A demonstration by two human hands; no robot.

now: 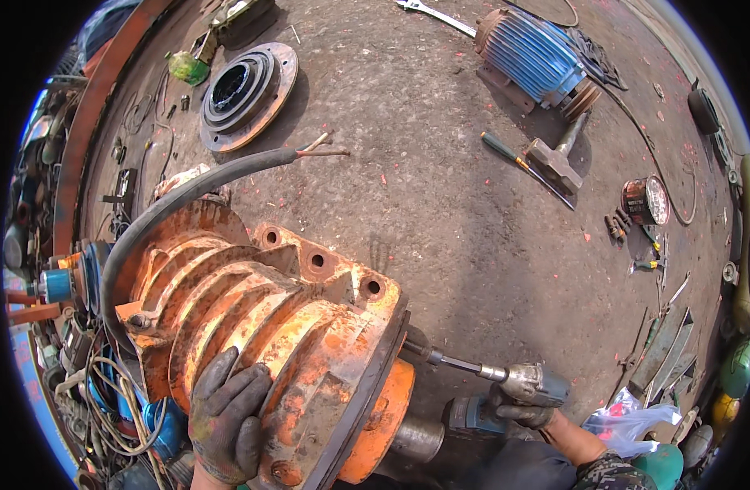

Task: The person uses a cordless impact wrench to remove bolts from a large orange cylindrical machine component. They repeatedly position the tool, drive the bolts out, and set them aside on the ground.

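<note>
An orange, rust-stained ribbed motor housing [236,310] lies across the lower left, with a black cable [203,175] arched over it and ending in bare wires. My left hand [228,408], in a grey work glove, rests on the housing with its fingers curled against a rib. My gloved right hand [518,412] grips a cordless impact wrench [538,384]. A long extension [465,363] runs from the wrench leftward to the edge of the housing's end flange; its tip is partly shadowed. A steel shaft [416,437] sticks out of the housing's orange end piece.
On the stained floor are a round flanged part [269,98], a blue motor [526,57], a sledgehammer [554,163], a screwdriver [505,151] and a paint can [640,200]. Tangled hoses [126,400] and parts crowd the left edge. A plastic bag [628,425] and metal pieces [660,351] lie at right.
</note>
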